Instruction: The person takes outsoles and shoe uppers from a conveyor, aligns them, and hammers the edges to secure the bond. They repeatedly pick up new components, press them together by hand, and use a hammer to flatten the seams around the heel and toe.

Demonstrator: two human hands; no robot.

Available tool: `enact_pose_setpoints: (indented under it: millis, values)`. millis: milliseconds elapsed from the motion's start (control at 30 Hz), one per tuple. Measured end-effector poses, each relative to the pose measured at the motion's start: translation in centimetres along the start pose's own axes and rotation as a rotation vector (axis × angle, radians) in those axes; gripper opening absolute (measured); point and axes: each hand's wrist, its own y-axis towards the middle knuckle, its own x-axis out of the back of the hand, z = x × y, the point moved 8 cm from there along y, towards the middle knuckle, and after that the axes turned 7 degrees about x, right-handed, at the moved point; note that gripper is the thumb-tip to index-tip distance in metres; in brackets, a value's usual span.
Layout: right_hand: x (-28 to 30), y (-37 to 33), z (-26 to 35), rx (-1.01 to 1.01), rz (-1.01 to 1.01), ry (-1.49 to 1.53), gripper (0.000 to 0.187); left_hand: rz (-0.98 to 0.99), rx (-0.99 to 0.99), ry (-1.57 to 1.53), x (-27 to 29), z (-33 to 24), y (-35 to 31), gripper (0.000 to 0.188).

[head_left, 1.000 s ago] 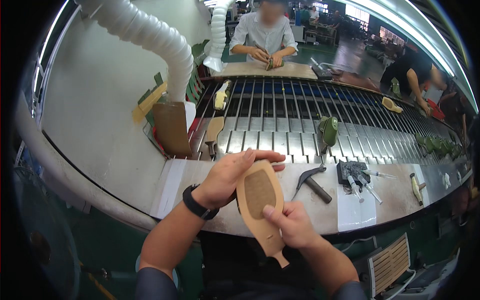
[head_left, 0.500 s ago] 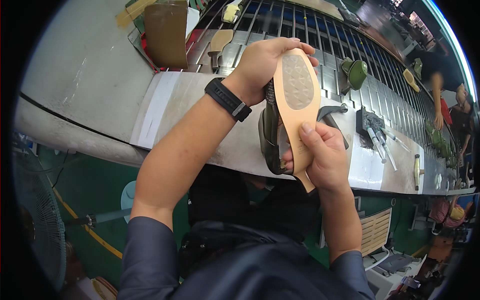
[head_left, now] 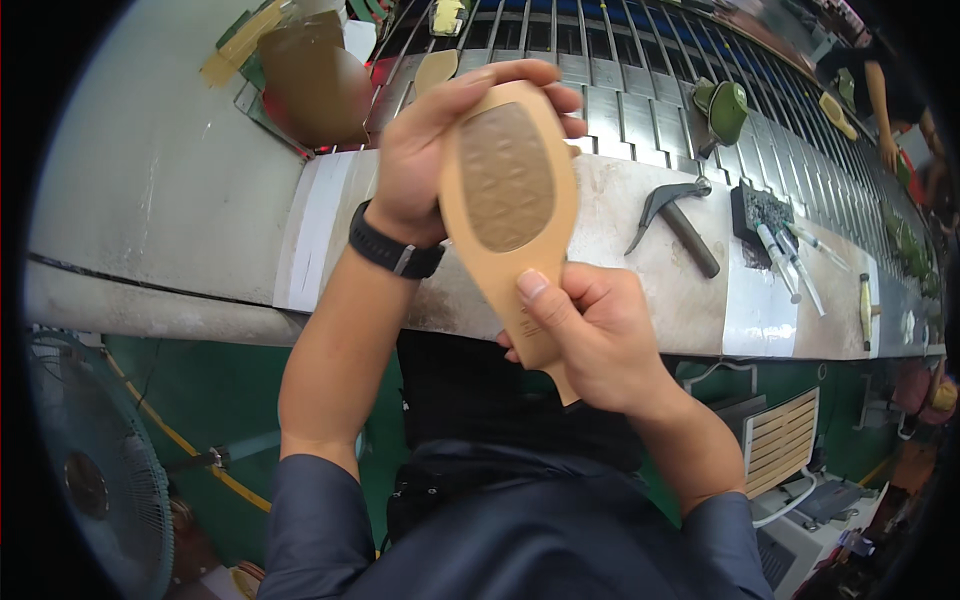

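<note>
- Pinching the tan insole point(head_left: 508, 190) near its narrow end, the right hand point(head_left: 600, 335) has its thumb pressed on the facing side and fingers behind, with tips showing past the far edge.
- The left hand point(head_left: 420, 155) curves around the broad end, its fingers bent behind; how firmly they close, I cannot tell.
- The insole is left of the hammer point(head_left: 688, 235), raised over the counter point(head_left: 640, 325), brown patch toward the viewer.
- Right of the hammer, syringes point(head_left: 790, 270) lean at a black block point(head_left: 750, 212).
- Beyond the hammer, a green shoe point(head_left: 728, 112) sits at the slatted metal conveyor point(head_left: 622, 130).
</note>
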Motion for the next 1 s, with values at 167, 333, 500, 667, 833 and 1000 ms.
enact_pose_setpoints:
  millis: [167, 333, 500, 667, 833, 1000]
  values:
    - [-1.7, 0.3, 1.2, 0.163, 0.046, -0.326, 0.044, 0.045, -0.106, 0.047, -0.2, -1.2, -3.2, 0.047]
    - [-1.7, 0.3, 1.9, 0.193, 0.076, -0.43, 0.04, 0.021, -0.12, 0.032, -0.1, -1.3, -4.2, 0.046]
    - [-0.7, -0.9, 1.8, 0.179, 0.039, -0.47, 0.032, 0.045, -0.129, 0.091, -0.8, -1.4, -4.0, 0.048]
    - [-0.1, -1.6, 2.3, 0.286, 0.01, -0.501, 0.027, -0.015, -0.087, 0.19, -1.5, -1.2, -3.6, 0.05]
    - [2.4, -2.1, 5.6, 0.524, -0.14, -0.672, 0.023, 0.02, -0.006, 0.283, -4.0, -0.4, -2.1, 0.054]
    - [4.1, -0.5, 12.4, 0.466, -0.018, -0.574, 0.059, 0.04, -0.049, 0.634, -8.5, 2.2, 0.1, 0.073]
